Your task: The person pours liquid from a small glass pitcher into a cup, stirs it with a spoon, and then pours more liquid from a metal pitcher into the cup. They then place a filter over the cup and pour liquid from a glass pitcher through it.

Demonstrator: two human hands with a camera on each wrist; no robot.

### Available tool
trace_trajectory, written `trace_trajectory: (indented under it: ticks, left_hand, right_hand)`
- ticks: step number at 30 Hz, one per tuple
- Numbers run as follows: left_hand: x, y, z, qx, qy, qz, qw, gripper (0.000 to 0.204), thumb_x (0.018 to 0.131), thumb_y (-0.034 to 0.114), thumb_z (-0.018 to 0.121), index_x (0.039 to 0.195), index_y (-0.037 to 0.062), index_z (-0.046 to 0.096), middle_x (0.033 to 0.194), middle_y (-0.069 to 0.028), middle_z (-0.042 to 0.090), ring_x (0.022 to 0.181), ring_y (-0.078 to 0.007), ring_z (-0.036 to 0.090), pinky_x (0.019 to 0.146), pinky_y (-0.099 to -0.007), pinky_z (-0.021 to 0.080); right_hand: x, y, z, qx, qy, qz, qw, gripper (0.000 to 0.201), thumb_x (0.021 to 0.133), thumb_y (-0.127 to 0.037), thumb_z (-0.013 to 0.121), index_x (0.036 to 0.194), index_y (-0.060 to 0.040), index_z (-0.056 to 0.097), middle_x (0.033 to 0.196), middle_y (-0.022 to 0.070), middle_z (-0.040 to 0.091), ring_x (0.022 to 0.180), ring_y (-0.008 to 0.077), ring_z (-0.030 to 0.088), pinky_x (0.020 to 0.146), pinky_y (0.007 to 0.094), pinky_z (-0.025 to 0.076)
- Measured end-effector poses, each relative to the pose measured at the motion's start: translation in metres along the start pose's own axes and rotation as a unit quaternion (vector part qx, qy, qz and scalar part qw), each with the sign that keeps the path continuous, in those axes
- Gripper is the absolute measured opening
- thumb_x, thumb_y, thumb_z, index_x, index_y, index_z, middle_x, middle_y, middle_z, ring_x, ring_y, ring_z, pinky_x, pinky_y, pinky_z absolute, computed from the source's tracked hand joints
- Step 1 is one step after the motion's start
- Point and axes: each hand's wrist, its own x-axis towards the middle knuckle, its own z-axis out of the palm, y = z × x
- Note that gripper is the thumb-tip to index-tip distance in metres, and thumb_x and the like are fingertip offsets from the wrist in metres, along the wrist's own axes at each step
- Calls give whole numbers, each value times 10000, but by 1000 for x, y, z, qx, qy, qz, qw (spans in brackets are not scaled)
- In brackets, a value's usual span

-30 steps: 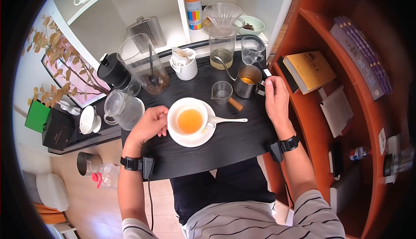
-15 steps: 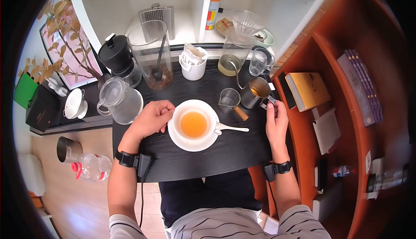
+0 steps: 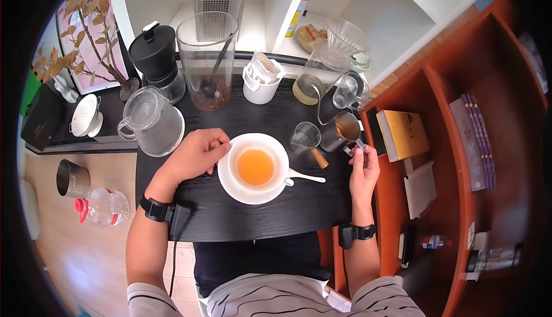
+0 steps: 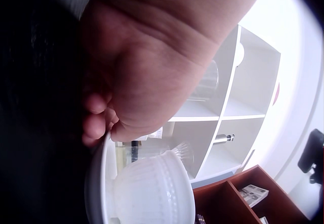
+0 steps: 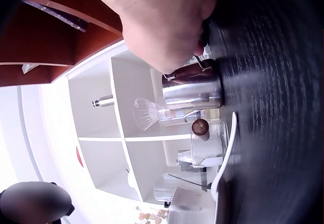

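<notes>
A white cup (image 3: 233, 168) of amber liquid sits on a white saucer (image 3: 246, 198), and a white spoon (image 3: 307, 177) sticks out to the right. My left hand (image 3: 198, 155) pinches the saucer's left rim, thumb above and fingertips below, as the left wrist view shows. On the right, my right hand (image 3: 363, 174) holds the handle of a steel gooseneck kettle (image 3: 332, 139), which stands on the black table with amber liquid inside. Its fingertips are partly hidden in the right wrist view. Left of the kettle stands a small glass pitcher (image 3: 303, 136) with a wooden handle.
Along the back stand a lidded glass jug (image 3: 154, 127), a black grinder (image 3: 155, 58), a tall glass canister (image 3: 210, 87), a white cup with a drip bag (image 3: 261, 87), a glass dripper (image 3: 347, 36) on its server and a glass mug (image 3: 349, 91). A red-brown bookshelf (image 3: 454, 104) borders the right side.
The head view has swung, so the whole scene shifts. My right fingertips have drawn in to the kettle handle. My left hand stays at the saucer; cup and kettle keep their places on the table.
</notes>
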Motion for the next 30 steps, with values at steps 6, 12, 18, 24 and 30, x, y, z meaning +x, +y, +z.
trace_trajectory:
  ticks: [6, 12, 18, 24, 30]
  left_hand:
    - [0, -2, 0, 5, 1, 12, 1000, 167, 1060, 147, 640, 1028, -13, 679, 660, 43, 615, 530, -27, 534, 510, -217, 417]
    - [0, -3, 0, 0, 1, 14, 1000, 177, 1064, 154, 636, 1016, -13, 675, 659, 43, 614, 528, -27, 532, 511, -217, 417]
    - [0, -5, 1, -1, 12, 23, 1000, 201, 1037, 154, 641, 1008, -39, 691, 633, 14, 617, 509, -59, 555, 502, -252, 443]
    - [0, -4, 1, 3, 16, 23, 1000, 206, 1037, 159, 645, 1007, -39, 691, 635, 13, 618, 511, -61, 554, 503, -255, 447]
    - [0, -6, 1, -5, 13, 22, 1000, 207, 1039, 161, 645, 1013, -38, 692, 637, 11, 621, 512, -60, 551, 506, -250, 445]
  right_hand:
    - [-1, 4, -1, 12, 1, -3, 1000, 202, 1094, -211, 637, 1119, -11, 637, 919, 5, 658, 781, 73, 586, 720, 241, 484]
    - [-1, 5, -1, 31, -2, -8, 999, 190, 1089, -205, 648, 1114, -17, 627, 906, -10, 639, 775, 65, 570, 712, 234, 475]
    - [-1, 2, 0, 52, 2, -6, 999, 184, 1098, -193, 629, 1117, -10, 625, 926, 0, 647, 785, 65, 571, 720, 233, 481]
    - [-2, -1, 0, 29, 12, -6, 999, 198, 1108, -202, 605, 1120, -5, 630, 945, 13, 664, 789, 75, 578, 729, 242, 491]
    - [-1, -2, -1, 6, 26, -7, 1000, 210, 1112, -206, 593, 1136, -3, 636, 950, 20, 672, 794, 85, 586, 738, 251, 500]
